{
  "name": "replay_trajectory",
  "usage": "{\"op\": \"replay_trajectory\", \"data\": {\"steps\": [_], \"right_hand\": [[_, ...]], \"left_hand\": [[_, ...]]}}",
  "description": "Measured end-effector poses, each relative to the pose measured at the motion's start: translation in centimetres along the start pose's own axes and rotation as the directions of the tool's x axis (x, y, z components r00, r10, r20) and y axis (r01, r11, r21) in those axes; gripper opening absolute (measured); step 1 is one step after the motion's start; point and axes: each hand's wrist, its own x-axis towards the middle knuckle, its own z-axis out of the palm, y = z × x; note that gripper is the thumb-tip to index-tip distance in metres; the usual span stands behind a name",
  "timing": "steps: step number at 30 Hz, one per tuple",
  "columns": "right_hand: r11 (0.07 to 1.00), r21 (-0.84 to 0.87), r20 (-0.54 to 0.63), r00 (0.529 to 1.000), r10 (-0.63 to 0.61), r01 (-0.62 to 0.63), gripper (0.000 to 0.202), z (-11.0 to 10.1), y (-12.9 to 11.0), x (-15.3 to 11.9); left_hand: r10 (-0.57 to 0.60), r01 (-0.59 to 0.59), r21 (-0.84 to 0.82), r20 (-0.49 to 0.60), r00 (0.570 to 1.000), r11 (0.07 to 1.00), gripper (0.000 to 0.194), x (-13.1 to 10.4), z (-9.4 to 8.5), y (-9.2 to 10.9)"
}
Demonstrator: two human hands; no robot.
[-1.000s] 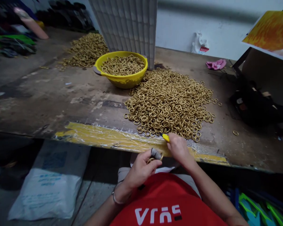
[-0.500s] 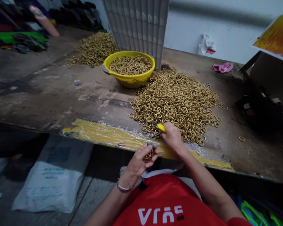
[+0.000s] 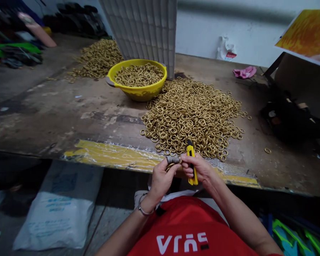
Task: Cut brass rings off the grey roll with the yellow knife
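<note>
My left hand (image 3: 161, 179) is closed round several brass rings and a small grey piece (image 3: 172, 159) at the table's front edge. Close beside it, my right hand (image 3: 198, 168) grips a yellow and black utility knife (image 3: 191, 165), which stands nearly upright with its black tip toward the rings. The right fingertips meet the right end of what the left hand holds. Just beyond both hands spreads a large pile of brass rings (image 3: 194, 113). Behind its left side sits a yellow basin (image 3: 144, 91) full of similar rings.
Another ring pile (image 3: 98, 58) lies at the back left, near a tall grey ribbed panel (image 3: 146, 28). A pink cloth (image 3: 244, 72) and a black bag (image 3: 288, 121) are on the right. A white sack (image 3: 58, 209) lies on the floor at left.
My right hand has come back from the pile's edge to my left hand, and the knife has turned upright. My left fingers have closed more on the rings. The view has shifted slightly.
</note>
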Motion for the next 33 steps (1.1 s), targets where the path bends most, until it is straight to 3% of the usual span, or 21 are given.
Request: {"op": "replay_trajectory", "data": {"steps": [2, 4, 6, 8, 10, 12, 15, 18, 24, 33], "right_hand": [[0.995, -0.098, -0.012, 0.999, -0.032, 0.031, 0.037, 0.1, 0.1, -0.1], [0.939, -0.324, -0.063, 0.987, -0.146, 0.118, 0.038, 0.1, 0.2, -0.5], [0.745, -0.628, -0.088, 0.931, -0.354, 0.224, 0.037, 0.1, 0.3, -1.2], [0.459, -0.851, -0.028, 0.853, -0.522, 0.253, 0.033, -0.2, 0.6, -1.9], [0.240, -0.944, 0.051, 0.821, -0.568, 0.225, 0.022, -0.5, 1.1, -2.6], [0.110, -0.977, 0.090, 0.819, -0.567, 0.184, 0.011, -0.8, 1.6, -3.1], [-0.019, -0.991, 0.117, 0.816, -0.566, 0.130, 0.017, -1.0, 2.3, -3.4], [-0.095, -0.993, 0.117, 0.818, -0.563, 0.076, 0.020, -1.1, 2.5, -3.4], [-0.142, -0.990, 0.100, 0.829, -0.550, 0.025, 0.022, -1.2, 2.6, -3.4], [-0.229, -0.967, -0.012, 0.922, -0.388, -0.109, 0.025, 0.5, 1.7, -2.5]], "left_hand": [[-0.036, 0.037, -0.042, 0.044, 0.998, 0.998, 0.014, 0.1, -0.2, -0.1], [-0.105, 0.125, -0.173, 0.123, 0.987, 0.977, 0.017, 0.3, -0.4, 0.0], [-0.165, 0.227, -0.328, 0.208, 0.964, 0.917, 0.024, 0.4, -0.6, 0.3], [-0.202, 0.304, -0.438, 0.264, 0.943, 0.846, 0.031, 0.4, -0.7, 0.7], [-0.223, 0.351, -0.484, 0.302, 0.927, 0.801, 0.035, 0.4, -0.7, 1.0], [-0.224, 0.362, -0.498, 0.315, 0.922, 0.788, 0.035, 0.3, -0.7, 1.1], [-0.208, 0.350, -0.498, 0.319, 0.925, 0.793, 0.035, 0.1, -0.5, 1.0], [-0.197, 0.343, -0.485, 0.327, 0.924, 0.804, 0.035, -0.1, -0.5, 0.8], [-0.154, 0.293, -0.426, 0.331, 0.931, 0.856, 0.032, -0.4, -0.6, 0.0], [-0.098, 0.170, -0.213, 0.312, 0.945, 0.962, 0.016, -0.3, -2.4, -0.6]]}}
